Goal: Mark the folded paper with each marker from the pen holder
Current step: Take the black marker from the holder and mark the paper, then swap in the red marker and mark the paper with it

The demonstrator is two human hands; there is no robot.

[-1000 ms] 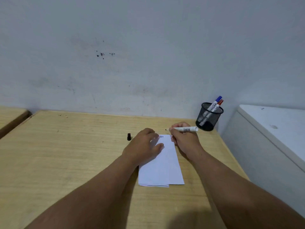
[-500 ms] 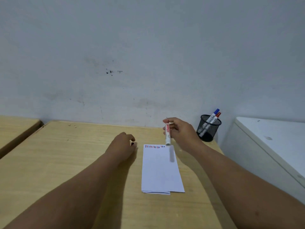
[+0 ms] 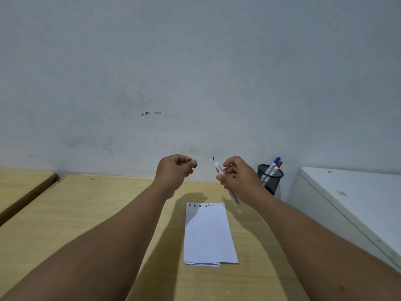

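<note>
A pale wooden bench [image 3: 86,213] runs ahead of me to a grey-white wall [image 3: 195,72] that carries a few small dark specks. A second wooden surface [image 3: 21,183] sits to the left across a dark gap, and a white cabinet [image 3: 347,192] stands to the right.

The folded white paper [image 3: 208,233] lies flat on the bench between my forearms, its long side running away from me. A row of short red, blue and black strokes [image 3: 200,205] crosses its far edge, and the folded layers show at the near edge.

Both hands are raised above the bench, beyond the paper's far edge and apart from each other. My left hand [image 3: 173,172] has its grip pinched closed on a small black cap [image 3: 195,165] at the fingertips. My right hand [image 3: 236,177] is closed around a white marker with a black tip [image 3: 216,169], the bare tip pointing up and toward the left hand, the rear of the barrel showing blurred below my palm.

At the far right corner of the bench, against the wall, stands the black mesh pen holder [image 3: 271,181]. It holds a blue-capped marker [image 3: 273,163] and a red-capped marker [image 3: 277,167], leaning right.
</note>
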